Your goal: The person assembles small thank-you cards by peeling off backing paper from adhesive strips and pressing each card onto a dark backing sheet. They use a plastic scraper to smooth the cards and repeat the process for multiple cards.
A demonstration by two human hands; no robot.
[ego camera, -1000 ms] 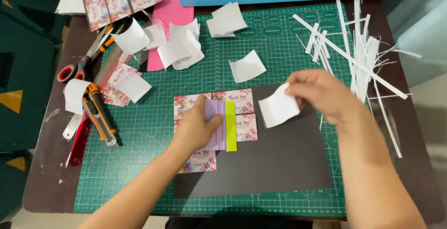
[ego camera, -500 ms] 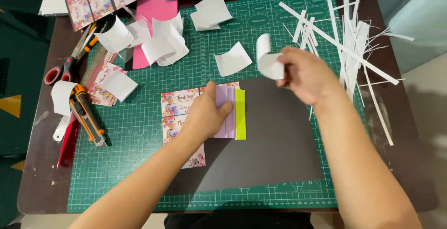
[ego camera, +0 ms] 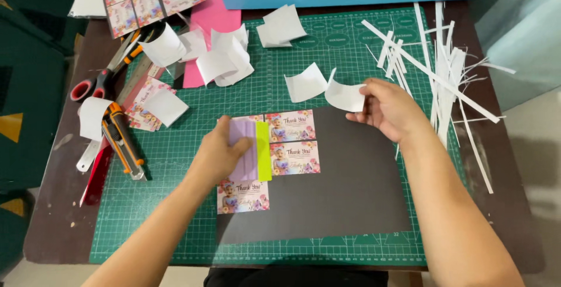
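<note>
Since half-second back, our right hand [ego camera: 388, 109] lowered white backing paper [ego camera: 345, 96], pinching it; left hand [ego camera: 225, 150] presses lilac squeegee [ego camera: 250, 150] flat on cards [ego camera: 292, 141].

Bright, even overhead light fills the view. Soft shadows fall beneath both forearms toward 6 o'clock. Focus is sharp centrally; corners at 10 and 2 o'clock soften slightly, without glare.

Dark brown table [ego camera: 55, 228] under a green cutting mat [ego camera: 175, 228]; pale floor [ego camera: 534, 147] right of the table, dark green furniture [ego camera: 29, 88] left.
</note>
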